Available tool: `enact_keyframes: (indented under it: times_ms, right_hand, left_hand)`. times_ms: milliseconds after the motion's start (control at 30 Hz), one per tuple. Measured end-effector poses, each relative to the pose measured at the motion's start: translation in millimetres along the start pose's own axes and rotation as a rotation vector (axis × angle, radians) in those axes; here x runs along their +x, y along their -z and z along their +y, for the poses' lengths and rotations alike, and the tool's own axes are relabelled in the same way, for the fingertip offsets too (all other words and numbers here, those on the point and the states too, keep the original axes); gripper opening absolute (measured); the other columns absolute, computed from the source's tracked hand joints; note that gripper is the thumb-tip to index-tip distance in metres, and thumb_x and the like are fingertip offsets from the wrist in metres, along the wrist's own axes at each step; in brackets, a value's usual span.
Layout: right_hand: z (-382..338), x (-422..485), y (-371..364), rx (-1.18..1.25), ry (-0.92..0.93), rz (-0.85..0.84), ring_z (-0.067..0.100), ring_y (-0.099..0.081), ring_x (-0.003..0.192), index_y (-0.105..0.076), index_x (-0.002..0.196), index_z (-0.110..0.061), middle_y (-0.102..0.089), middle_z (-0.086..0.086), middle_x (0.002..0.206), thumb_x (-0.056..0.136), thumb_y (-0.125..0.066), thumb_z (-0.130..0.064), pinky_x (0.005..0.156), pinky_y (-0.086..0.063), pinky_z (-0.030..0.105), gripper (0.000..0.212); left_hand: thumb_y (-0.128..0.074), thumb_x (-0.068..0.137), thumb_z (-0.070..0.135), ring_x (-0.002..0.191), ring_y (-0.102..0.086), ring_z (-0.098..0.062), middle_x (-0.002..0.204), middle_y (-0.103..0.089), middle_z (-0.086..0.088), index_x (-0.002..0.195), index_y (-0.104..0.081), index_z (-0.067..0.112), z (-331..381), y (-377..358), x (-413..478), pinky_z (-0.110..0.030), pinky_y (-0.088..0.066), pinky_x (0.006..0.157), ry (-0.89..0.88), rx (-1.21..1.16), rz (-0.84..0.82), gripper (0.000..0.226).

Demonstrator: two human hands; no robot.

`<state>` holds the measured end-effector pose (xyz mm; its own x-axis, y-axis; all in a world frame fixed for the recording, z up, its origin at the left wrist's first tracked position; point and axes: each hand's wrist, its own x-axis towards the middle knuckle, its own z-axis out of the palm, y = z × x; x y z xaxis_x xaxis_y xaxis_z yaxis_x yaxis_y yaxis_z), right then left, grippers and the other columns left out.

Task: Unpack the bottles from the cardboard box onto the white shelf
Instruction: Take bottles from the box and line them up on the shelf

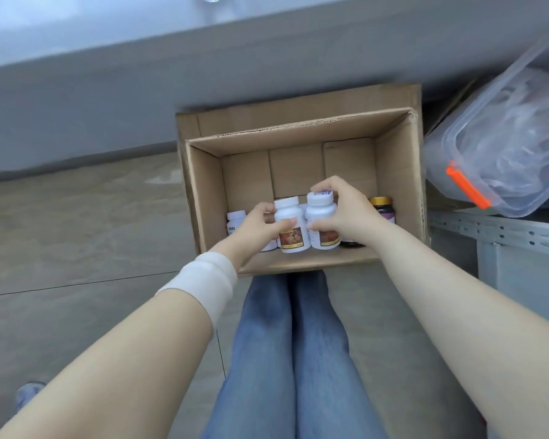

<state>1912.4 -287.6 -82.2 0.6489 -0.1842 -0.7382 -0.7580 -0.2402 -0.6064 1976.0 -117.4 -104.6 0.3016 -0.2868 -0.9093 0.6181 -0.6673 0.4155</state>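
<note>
**Q:** Where are the hands?

**A:** Both reach into an open brown cardboard box (203,191) standing on the floor. The left hand (257,226) has its fingers curled round a white plastic bottle with a red-brown label (290,231), with the thumb across its front. The right hand (343,213) grips a matching white bottle (321,213), fingers hooked over the cap. The two bottles touch, side by side between the hands.

**Q:** What else is in the box?

**A:** A small white bottle (236,218) sits just outside the left fingers. A dark bottle with a gold cap (381,205) sits just outside the right fingers.

**Q:** Which step is this?

**A:** Picking up, I judge: a pair is gripped but not yet clear of the box. The next move calls for lifting both straight up past the walls, then carrying them to the white shelf. I cannot place that shelf with certainty here.
</note>
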Motion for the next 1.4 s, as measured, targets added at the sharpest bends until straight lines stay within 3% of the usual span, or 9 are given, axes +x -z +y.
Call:
enact_keyframes:
  times_ms: [133,267,400,500,667,767,967,1133,1400]
  right_hand:
    - [-15,-60,14,0.523,-0.117,0.189,0.016,-0.059,0.102,-0.047,0.119,-0.024,-0.060,0.001,0.121,0.075,-0.076,-0.013,0.073,-0.048,0.022,0.054]
    - [-29,-139,24,0.924,-0.146,0.320,0.019,-0.061,0.094,-0.047,0.118,-0.012,-0.061,0.007,0.112,0.077,-0.073,-0.015,0.076,-0.050,0.026,0.049]
    - [-40,-226,25,1.215,-0.029,0.359,0.012,-0.062,0.070,-0.046,0.087,-0.013,-0.060,0.003,0.081,0.087,-0.062,-0.010,0.058,-0.052,0.021,0.016]
    - [-41,-296,18,1.372,-0.016,0.496,0.015,-0.064,0.079,-0.052,0.098,-0.013,-0.065,0.005,0.096,0.092,-0.054,-0.019,0.070,-0.056,0.026,0.009]
    - [-14,-402,-4,1.737,0.022,0.637,0.013,-0.062,0.092,-0.044,0.124,-0.025,-0.063,0.003,0.113,0.077,-0.054,-0.045,0.064,-0.057,0.023,0.052]
    - [4,-464,-16,1.966,0.109,0.692,0.018,-0.058,0.089,-0.055,0.101,-0.016,-0.060,0.012,0.108,0.090,-0.050,-0.025,0.081,-0.051,0.029,0.015]
    - [54,-566,-24,1.819,0.404,0.869,0.015,-0.066,0.098,-0.053,0.112,-0.019,-0.070,0.008,0.102,0.034,-0.095,-0.021,0.081,-0.056,0.027,0.088]
    - [101,-656,-23,1.625,0.373,0.979,0.016,-0.066,0.102,-0.059,0.107,-0.004,-0.067,0.012,0.114,0.033,-0.095,-0.037,0.090,-0.054,0.027,0.089]
    - [188,-775,9,1.289,0.257,1.235,0.017,-0.063,0.108,-0.061,0.110,-0.014,-0.069,0.005,0.114,0.028,-0.091,-0.050,0.097,-0.048,0.032,0.094]
  left_hand:
    - [-0.066,0.083,0.031,0.108,-0.063,-0.021,0.116,-0.060,-0.005,0.120,-0.045,0.018,24,9,-60,-0.037,-0.049,0.098,-0.060,-0.044,-0.016,0.045]
    - [-0.049,0.094,0.017,0.084,-0.062,-0.017,0.104,-0.059,-0.005,0.127,-0.041,0.013,49,3,-136,-0.030,-0.051,0.072,-0.110,-0.094,-0.059,0.035]
    - [-0.047,0.092,0.017,0.091,-0.059,-0.025,0.103,-0.060,-0.010,0.125,-0.043,0.009,63,-20,-202,-0.043,-0.048,0.088,-0.178,-0.058,-0.124,0.034]
    - [-0.053,0.083,0.024,0.090,-0.061,-0.024,0.097,-0.063,-0.007,0.113,-0.048,0.015,71,-52,-251,-0.046,-0.046,0.095,-0.239,0.012,-0.225,0.032]
    - [-0.048,0.094,0.037,0.090,-0.061,-0.021,0.101,-0.061,-0.009,0.124,-0.046,0.012,82,-118,-326,-0.041,-0.048,0.091,-0.365,0.238,-0.430,0.039]
    - [-0.044,0.097,0.038,0.080,-0.060,-0.018,0.089,-0.061,-0.004,0.114,-0.050,0.010,80,-168,-367,-0.033,-0.049,0.077,-0.444,0.379,-0.567,0.034]
    - [-0.055,0.092,0.033,0.086,-0.064,-0.024,0.092,-0.068,-0.007,0.089,-0.061,0.017,71,-284,-447,-0.039,-0.052,0.083,-0.538,0.511,-0.770,0.017]
    - [-0.047,0.095,0.031,0.066,-0.069,-0.011,0.079,-0.070,-0.002,0.092,-0.060,0.015,48,-386,-513,-0.026,-0.055,0.067,-0.569,0.596,-0.910,0.021]
    - [-0.063,0.075,0.048,0.095,-0.065,-0.027,0.096,-0.068,-0.011,0.098,-0.064,0.007,21,-536,-573,-0.043,-0.050,0.092,-0.828,0.769,-1.021,0.047]
